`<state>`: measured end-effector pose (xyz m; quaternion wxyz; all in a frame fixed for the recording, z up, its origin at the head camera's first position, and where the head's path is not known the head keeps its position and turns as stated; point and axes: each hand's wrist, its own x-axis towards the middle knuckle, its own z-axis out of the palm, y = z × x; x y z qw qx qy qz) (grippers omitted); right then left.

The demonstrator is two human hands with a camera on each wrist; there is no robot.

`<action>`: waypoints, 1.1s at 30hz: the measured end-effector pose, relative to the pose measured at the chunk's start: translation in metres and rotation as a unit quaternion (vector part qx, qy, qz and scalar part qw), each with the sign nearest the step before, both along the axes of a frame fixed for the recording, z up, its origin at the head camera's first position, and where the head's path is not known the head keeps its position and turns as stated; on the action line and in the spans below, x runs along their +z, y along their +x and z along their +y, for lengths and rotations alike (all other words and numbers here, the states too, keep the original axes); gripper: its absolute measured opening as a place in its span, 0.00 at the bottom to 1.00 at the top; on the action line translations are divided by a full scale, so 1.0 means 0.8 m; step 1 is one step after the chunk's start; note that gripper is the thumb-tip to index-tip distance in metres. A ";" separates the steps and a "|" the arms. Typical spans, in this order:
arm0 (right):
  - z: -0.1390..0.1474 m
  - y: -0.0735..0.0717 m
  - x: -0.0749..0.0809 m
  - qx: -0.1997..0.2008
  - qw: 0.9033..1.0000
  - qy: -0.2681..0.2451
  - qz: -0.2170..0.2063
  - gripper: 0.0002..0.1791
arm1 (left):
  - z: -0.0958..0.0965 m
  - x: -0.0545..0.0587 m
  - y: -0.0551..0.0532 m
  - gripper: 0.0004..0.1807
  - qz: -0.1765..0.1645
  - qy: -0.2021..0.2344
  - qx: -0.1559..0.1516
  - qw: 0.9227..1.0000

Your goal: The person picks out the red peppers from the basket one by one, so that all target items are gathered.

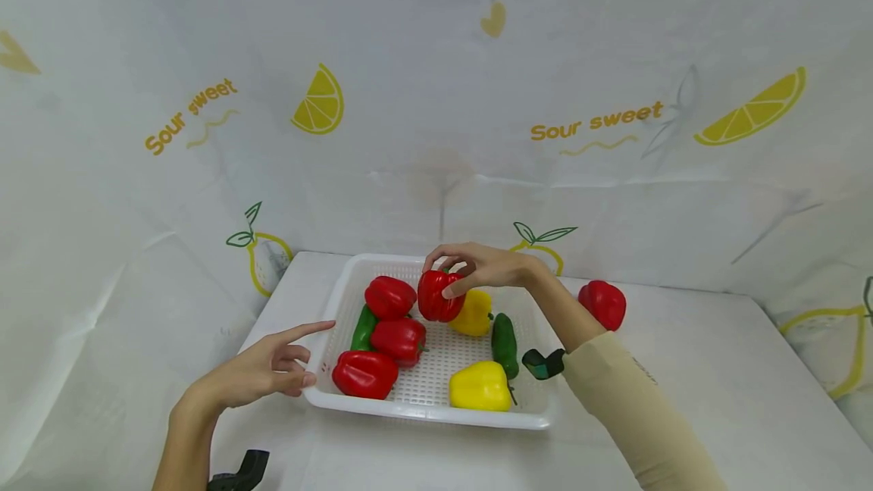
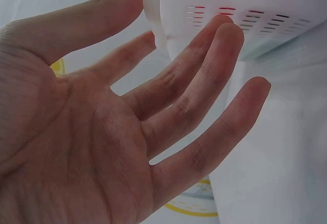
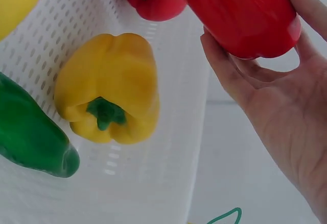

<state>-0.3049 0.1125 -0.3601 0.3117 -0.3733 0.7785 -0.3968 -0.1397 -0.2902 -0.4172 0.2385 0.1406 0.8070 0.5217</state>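
My right hand (image 1: 486, 264) grips a red bell pepper (image 1: 436, 297) between thumb and fingers, held up over the back of a white plastic basket (image 1: 426, 414). In the right wrist view the same red pepper (image 3: 245, 17) is above the rim. Beneath it in the basket are a yellow bell pepper (image 3: 110, 86) and a green pepper (image 3: 30, 127). My left hand (image 1: 255, 366) is at the basket's left side, index finger stretched over the rim and thumb near the front corner. Its other fingers (image 2: 189, 101) lie loosely bent beside the perforated wall, holding nothing.
Several red bell peppers (image 1: 399, 341) fill the basket's left half, with a green one (image 1: 364, 330) among them. A second yellow pepper (image 1: 480, 386) lies at front right. Outside, another red pepper (image 1: 603, 304) rests on the white table (image 1: 696, 385), beyond my right forearm.
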 end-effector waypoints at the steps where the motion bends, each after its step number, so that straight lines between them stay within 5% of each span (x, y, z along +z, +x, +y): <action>1: 0.001 0.001 0.002 -0.002 1.000 -0.004 -0.001 0.30 | 0.000 0.000 0.000 0.45 0.000 0.000 0.000 1.000; 16: 0.036 0.017 0.028 -0.043 0.997 -0.055 -0.024 0.28 | 0.000 -0.001 -0.001 0.45 -0.003 0.008 -0.002 1.000; 33: 0.087 0.018 0.011 -0.056 0.982 -0.142 -0.113 0.24 | -0.001 0.000 -0.001 0.46 -0.009 0.020 -0.003 1.000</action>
